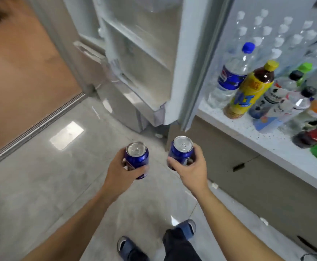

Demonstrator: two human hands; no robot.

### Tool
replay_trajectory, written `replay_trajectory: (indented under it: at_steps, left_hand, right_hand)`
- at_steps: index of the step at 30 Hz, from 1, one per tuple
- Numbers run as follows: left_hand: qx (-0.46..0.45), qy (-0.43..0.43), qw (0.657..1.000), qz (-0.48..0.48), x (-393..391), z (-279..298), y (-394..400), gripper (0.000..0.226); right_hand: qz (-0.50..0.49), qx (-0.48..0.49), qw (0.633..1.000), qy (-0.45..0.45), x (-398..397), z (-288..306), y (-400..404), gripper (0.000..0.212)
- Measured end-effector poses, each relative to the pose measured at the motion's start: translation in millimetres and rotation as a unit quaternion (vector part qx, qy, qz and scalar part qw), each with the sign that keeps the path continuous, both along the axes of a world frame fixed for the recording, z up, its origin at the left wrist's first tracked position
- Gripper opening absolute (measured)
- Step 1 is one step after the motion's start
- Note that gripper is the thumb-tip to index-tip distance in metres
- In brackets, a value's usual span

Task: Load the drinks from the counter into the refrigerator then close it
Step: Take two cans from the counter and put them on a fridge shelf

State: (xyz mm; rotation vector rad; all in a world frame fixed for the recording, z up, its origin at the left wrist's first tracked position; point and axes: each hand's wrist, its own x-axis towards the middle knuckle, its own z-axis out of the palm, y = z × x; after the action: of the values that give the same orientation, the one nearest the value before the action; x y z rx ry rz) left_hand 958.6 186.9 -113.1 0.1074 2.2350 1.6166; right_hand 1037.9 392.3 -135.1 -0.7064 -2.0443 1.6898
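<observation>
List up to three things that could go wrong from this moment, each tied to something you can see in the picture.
1. Both hands are full: the left hand grips one can, the right hand another, so neither is free to steady the open fridge door.
2. The bottles crowd the counter edge; reaching among them could knock one off.
3. The floor looks glossy, so a dropped can might roll away.

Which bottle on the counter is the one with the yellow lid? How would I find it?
Look at the white speckled counter right of the open refrigerator door. Near its front edge, second from the left, beside the clear blue-capped Pepsi bottle, leans the dark tea bottle. Only it has a yellow cap and label.
</observation>
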Motion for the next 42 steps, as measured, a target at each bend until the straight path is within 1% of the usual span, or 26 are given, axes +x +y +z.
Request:
replay_trajectory:
  at_steps: [5, 9, 14, 18, 23, 28, 32, 35, 39, 42]
  left_hand:
    - [0.030, 0.018, 0.997, 0.069, -16, 13, -113, 0.066]
    - [0.039, 0.041, 0.991, 0.123, -31, 22, -182, 0.064]
    - [0.041, 0.063, 0.982, 0.173, -69, 22, -242, 0.064]
    - [0.034, 0.077, 0.977, 0.197, -119, 19, -277, 0.066]
    - [0.012, 0.071, 0.980, 0.183, -200, 23, -313, 0.064]
    - [-0.017, 0.061, 0.985, 0.160, -283, 34, -347, 0.064]
    - [-0.014, 0.051, 0.985, 0.164, -347, 35, -359, 0.067]
    - [-0.008, 0.041, 0.988, 0.149, -392, 31, -366, 0.068]
    - [0.010, 0.028, 0.993, 0.112, -465, 24, -367, 0.064]
    - [0.013, 0.050, 0.996, 0.079, -525, 24, -363, 0.059]
  right_hand:
    - [0.078, 0.015, 0.997, 0.017, -46, 15, -112, 0.068]
    - [0.128, 0.026, 0.991, 0.028, -81, 26, -180, 0.067]
    - [0.174, 0.035, 0.984, 0.027, -136, 27, -238, 0.068]
    - [0.184, 0.022, 0.982, 0.029, -190, 18, -276, 0.069]
    - [0.183, 0.010, 0.983, 0.026, -274, 8, -313, 0.064]
    - [0.173, -0.004, 0.985, 0.014, -368, 11, -342, 0.064]
    - [0.164, -0.004, 0.986, 0.007, -428, 16, -357, 0.065]
    - [0.148, 0.009, 0.989, -0.002, -465, 18, -363, 0.066]
    - [0.103, 0.012, 0.995, -0.008, -516, 18, -364, 0.065]
    - [0.048, 0.014, 0.999, -0.006, -550, 21, -362, 0.065]
